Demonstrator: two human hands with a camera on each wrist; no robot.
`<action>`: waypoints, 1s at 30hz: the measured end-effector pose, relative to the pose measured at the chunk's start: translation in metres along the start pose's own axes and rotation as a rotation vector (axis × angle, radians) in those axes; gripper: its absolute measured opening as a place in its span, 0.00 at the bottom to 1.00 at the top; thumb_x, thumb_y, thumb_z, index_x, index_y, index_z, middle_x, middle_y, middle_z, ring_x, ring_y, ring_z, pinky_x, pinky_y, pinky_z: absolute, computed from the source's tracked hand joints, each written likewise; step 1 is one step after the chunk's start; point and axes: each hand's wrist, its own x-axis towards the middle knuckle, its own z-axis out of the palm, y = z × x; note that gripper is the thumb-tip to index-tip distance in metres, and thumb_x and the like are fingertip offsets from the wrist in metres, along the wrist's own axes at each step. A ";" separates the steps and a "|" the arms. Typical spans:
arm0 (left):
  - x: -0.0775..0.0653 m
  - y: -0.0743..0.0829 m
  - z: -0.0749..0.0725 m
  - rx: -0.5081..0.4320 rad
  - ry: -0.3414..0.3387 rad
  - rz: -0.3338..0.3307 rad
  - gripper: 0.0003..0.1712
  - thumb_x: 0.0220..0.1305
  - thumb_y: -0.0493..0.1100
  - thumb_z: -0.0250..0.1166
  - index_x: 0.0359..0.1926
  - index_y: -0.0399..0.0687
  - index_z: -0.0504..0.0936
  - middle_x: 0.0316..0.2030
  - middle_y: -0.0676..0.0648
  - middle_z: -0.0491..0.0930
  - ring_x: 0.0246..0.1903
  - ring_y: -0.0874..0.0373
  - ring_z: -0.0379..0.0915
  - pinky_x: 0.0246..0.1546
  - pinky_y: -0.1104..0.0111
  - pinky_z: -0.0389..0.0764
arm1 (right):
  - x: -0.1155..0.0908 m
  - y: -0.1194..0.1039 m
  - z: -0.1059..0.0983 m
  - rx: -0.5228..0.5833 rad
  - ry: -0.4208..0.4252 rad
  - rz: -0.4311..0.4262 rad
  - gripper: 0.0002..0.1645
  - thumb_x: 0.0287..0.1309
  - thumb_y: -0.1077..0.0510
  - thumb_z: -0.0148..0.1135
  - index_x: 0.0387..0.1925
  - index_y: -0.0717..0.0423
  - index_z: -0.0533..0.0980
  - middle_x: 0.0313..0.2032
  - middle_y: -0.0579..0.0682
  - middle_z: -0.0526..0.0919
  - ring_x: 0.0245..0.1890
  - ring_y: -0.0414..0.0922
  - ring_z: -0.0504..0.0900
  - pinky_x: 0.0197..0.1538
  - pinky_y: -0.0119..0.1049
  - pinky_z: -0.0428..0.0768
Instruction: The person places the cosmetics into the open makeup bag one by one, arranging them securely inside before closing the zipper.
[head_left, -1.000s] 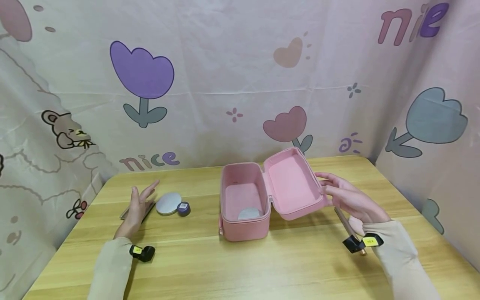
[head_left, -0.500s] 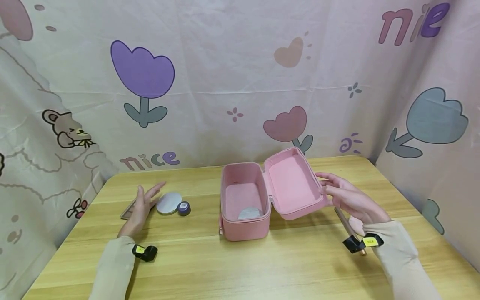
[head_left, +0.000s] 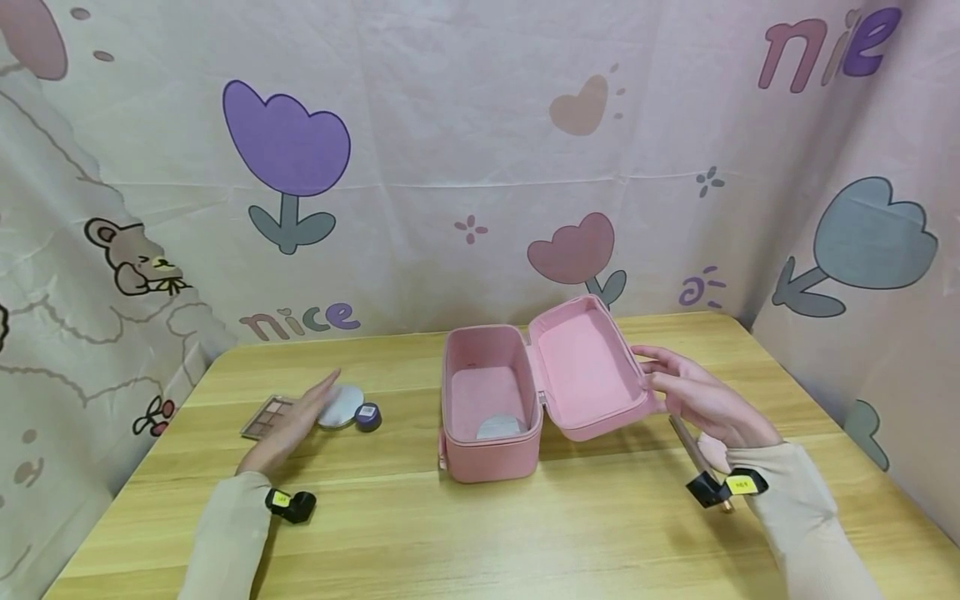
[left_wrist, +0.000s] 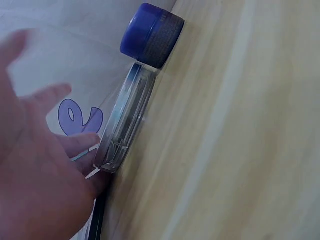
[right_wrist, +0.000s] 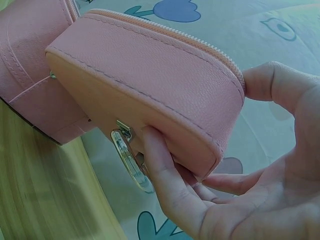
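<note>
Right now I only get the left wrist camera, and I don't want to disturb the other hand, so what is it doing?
Observer: The right hand grips an open lid.
Operator: The lid of what?
Observer: A pink case, standing on the table between the left hand and the right one.
Operator: Anything inside it?
Observer: Something pale and round shows at its near end; I can't tell what it is.
</note>
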 end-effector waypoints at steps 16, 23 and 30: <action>0.009 -0.008 0.006 0.128 0.057 0.007 0.59 0.52 0.34 0.72 0.73 0.30 0.40 0.69 0.21 0.41 0.65 0.24 0.43 0.63 0.39 0.51 | 0.000 0.001 -0.001 0.005 0.010 -0.001 0.40 0.66 0.66 0.47 0.71 0.73 0.40 0.52 0.52 0.70 0.48 0.43 0.78 0.47 0.42 0.80; 0.010 -0.007 0.007 0.088 0.094 -0.059 0.63 0.50 0.35 0.73 0.74 0.34 0.38 0.69 0.23 0.42 0.66 0.25 0.43 0.63 0.38 0.51 | 0.000 0.001 -0.001 0.002 0.011 -0.001 0.40 0.66 0.66 0.47 0.70 0.73 0.40 0.53 0.51 0.70 0.47 0.43 0.78 0.47 0.42 0.80; 0.010 -0.007 0.009 0.085 0.114 -0.082 0.64 0.50 0.38 0.74 0.74 0.35 0.37 0.70 0.25 0.43 0.67 0.26 0.41 0.63 0.38 0.49 | 0.001 0.001 0.000 0.001 0.000 -0.009 0.39 0.66 0.66 0.47 0.70 0.74 0.40 0.51 0.52 0.71 0.47 0.43 0.78 0.46 0.42 0.81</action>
